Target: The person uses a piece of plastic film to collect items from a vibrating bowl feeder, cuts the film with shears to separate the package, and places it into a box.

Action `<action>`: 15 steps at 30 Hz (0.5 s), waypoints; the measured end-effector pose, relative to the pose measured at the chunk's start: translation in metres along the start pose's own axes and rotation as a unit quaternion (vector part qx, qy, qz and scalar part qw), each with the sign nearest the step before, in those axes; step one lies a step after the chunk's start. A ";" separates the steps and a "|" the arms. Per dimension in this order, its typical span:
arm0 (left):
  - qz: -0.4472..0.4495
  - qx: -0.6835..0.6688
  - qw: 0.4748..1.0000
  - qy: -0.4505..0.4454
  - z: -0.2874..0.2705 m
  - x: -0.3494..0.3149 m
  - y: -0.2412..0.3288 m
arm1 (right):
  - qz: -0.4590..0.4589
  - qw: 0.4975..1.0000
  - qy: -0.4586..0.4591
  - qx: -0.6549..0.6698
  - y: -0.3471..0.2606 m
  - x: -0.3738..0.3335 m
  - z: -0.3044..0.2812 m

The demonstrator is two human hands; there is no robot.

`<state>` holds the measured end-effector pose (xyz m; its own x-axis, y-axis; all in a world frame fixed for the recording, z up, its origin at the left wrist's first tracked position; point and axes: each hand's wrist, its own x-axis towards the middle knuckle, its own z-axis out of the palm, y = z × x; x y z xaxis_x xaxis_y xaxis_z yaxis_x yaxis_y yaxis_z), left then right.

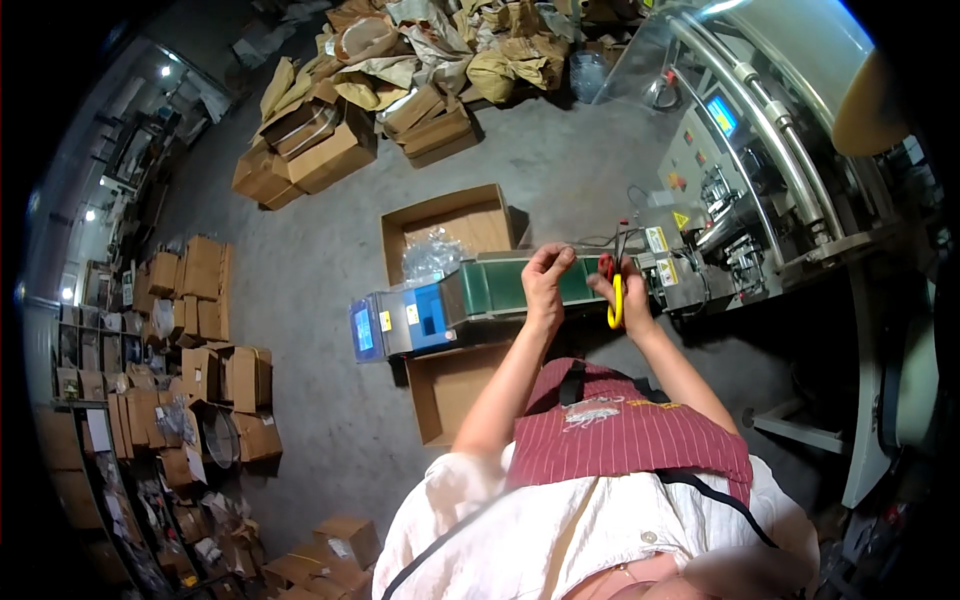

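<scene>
Over the green conveyor belt point(497, 286), my left hand point(546, 288) is raised with its thumb and fingers pinched together. Whether anything small is between those fingertips cannot be made out. To its right, my right hand point(636, 300) is closed around yellow-handled scissors point(615, 303), their dark blades pointing up and away from me. A small red part shows beside the fingers of that hand. Both hands are close together but apart, near the belt's right end, where it meets the packing machine point(700, 215).
At the belt's left end is a blue control box point(428, 315). An open carton point(447, 205) holding clear plastic bags stands beyond the belt; another carton point(445, 400) lies on the near side. Sacks point(420, 50) and boxes pile up at the back, with shelves and cartons point(205, 290) left.
</scene>
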<state>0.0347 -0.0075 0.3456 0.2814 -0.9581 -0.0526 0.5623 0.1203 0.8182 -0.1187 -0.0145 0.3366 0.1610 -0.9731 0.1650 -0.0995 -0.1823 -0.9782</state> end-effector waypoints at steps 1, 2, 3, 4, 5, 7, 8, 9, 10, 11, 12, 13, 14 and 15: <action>0.006 -0.003 1.000 -0.003 0.001 0.000 -0.003 | -0.028 0.999 -0.016 -0.015 0.008 -0.010 -0.003; 0.005 -0.003 1.000 -0.004 0.001 0.000 -0.005 | -0.064 0.996 -0.034 -0.051 0.016 -0.018 -0.008; 0.006 -0.009 1.000 -0.001 0.000 0.000 -0.005 | -0.067 0.995 -0.038 -0.070 0.018 -0.024 -0.007; 0.006 -0.015 1.000 0.003 0.000 -0.001 -0.006 | -0.070 0.993 -0.041 -0.088 0.021 -0.029 -0.005; 0.006 -0.016 1.000 0.001 0.001 -0.001 -0.007 | -0.049 0.988 -0.068 -0.127 0.024 -0.031 -0.007; 0.017 -0.012 1.000 0.001 0.004 -0.001 -0.008 | -0.045 0.989 -0.084 -0.113 0.030 -0.030 -0.003; 0.015 -0.012 1.000 -0.004 0.006 -0.001 -0.009 | -0.041 0.989 -0.102 -0.098 0.032 -0.029 -0.001; 0.021 0.002 1.000 -0.006 0.006 -0.002 -0.010 | -0.074 0.982 -0.114 -0.134 0.031 -0.027 0.000; 0.027 0.015 0.999 -0.009 0.007 -0.002 -0.010 | -0.074 0.982 -0.108 -0.135 0.031 -0.025 0.003; 0.015 0.012 1.000 -0.020 0.007 -0.003 -0.010 | -0.085 0.981 -0.115 -0.128 0.030 -0.024 0.005; 0.014 0.013 1.000 -0.025 0.008 -0.004 -0.010 | -0.096 0.980 -0.121 -0.122 0.029 -0.023 0.006; 0.007 0.018 1.000 -0.022 0.010 -0.005 -0.010 | -0.084 0.983 -0.118 -0.116 0.029 -0.023 0.007; 0.001 0.023 1.000 -0.019 0.013 -0.005 -0.010 | -0.085 0.983 -0.113 -0.117 0.028 -0.022 0.007; 0.007 0.017 1.000 -0.023 0.013 -0.005 -0.012 | -0.083 0.983 -0.100 -0.130 0.028 -0.022 0.008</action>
<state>0.0162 -0.0076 0.3435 0.2525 -0.9675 -0.0149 0.5320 0.1259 0.8374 -0.1170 0.0031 0.3049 0.3828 -0.8847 0.2661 -0.2995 -0.3913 -0.8702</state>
